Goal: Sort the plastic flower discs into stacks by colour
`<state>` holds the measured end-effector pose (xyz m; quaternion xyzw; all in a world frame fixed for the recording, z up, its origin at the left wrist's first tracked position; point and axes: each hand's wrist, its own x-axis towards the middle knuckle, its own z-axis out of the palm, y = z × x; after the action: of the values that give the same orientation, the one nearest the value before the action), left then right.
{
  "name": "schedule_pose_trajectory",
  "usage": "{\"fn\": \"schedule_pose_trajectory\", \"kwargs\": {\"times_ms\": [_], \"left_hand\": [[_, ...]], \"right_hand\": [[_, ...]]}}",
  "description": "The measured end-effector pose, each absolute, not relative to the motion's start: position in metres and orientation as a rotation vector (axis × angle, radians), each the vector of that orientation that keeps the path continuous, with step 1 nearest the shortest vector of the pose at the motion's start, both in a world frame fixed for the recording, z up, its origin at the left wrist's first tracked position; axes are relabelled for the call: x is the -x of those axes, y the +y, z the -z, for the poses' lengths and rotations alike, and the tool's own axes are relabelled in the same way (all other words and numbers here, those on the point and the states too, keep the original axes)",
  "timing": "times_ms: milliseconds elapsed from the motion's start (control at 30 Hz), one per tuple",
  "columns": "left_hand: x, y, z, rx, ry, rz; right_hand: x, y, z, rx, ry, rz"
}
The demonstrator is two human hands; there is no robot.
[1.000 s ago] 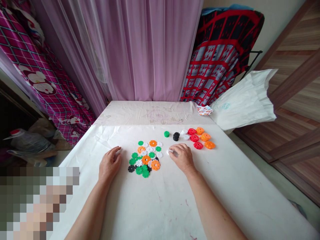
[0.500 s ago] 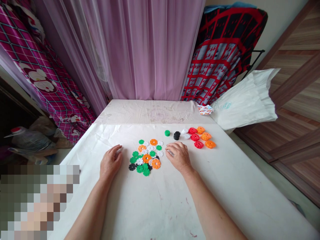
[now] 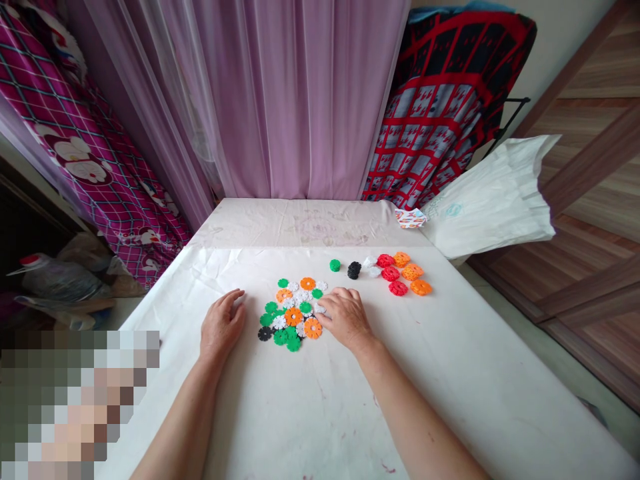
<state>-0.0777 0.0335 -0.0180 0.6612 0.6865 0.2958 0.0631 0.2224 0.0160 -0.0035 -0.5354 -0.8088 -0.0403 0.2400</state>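
Observation:
Flat, notched plastic discs, like snowflake building discs, lie in a loose pile on the white tablecloth, with orange, green, white and black ones overlapping. At the pile's right edge, my right hand has its thumb and forefinger around a white disc; the fingers partly cover it. My left hand rests on the cloth to the left of the pile, fingers loosely curved, thumb apart, holding nothing.
Farther right stand sorted stacks: green, black, white, red and orange. A small patterned paper piece and a large white bag sit at the far right edge. Curtains hang behind the table.
My right hand has moved left to the pile's edge, and its thumb and forefinger have come around a white disc. My left hand has stayed put.

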Motion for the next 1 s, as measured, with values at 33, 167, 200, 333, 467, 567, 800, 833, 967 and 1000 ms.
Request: {"fn": "schedule_pose_trajectory", "kwargs": {"times_ms": [33, 167, 200, 333, 467, 567, 800, 833, 967, 1000], "left_hand": [[0.078, 0.034, 0.018, -1.999, 2.075, -0.894], [0.077, 0.033, 0.016, -1.998, 2.066, -0.887], [0.077, 0.033, 0.016, -1.996, 2.065, -0.883], [0.077, 0.033, 0.016, -1.998, 2.066, -0.877], [0.078, 0.034, 0.018, -2.009, 2.067, -0.880], [0.077, 0.034, 0.018, -2.004, 2.069, -0.882], [0.078, 0.034, 0.018, -2.010, 2.055, -0.879], [0.078, 0.034, 0.018, -2.011, 2.055, -0.879], [0.079, 0.034, 0.019, -1.992, 2.057, -0.876], [0.079, 0.034, 0.019, -1.988, 2.056, -0.877]], "right_hand": [[-0.222, 0.016, 0.004, 1.466, -2.214, 0.110], [-0.217, 0.016, 0.007, 1.493, -2.173, 0.109], [-0.217, 0.016, 0.007, 1.494, -2.151, 0.110], [-0.237, 0.020, 0.006, 1.497, -1.982, 0.131], [-0.271, 0.026, 0.005, 1.550, -1.769, 0.165], [-0.280, 0.027, 0.006, 1.554, -1.793, 0.163], [-0.263, 0.020, 0.004, 1.595, -1.948, 0.149], [-0.262, 0.020, 0.004, 1.608, -1.964, 0.146], [-0.263, 0.018, 0.001, 1.618, -2.001, 0.122], [-0.263, 0.018, 0.000, 1.606, -1.999, 0.126]]}}
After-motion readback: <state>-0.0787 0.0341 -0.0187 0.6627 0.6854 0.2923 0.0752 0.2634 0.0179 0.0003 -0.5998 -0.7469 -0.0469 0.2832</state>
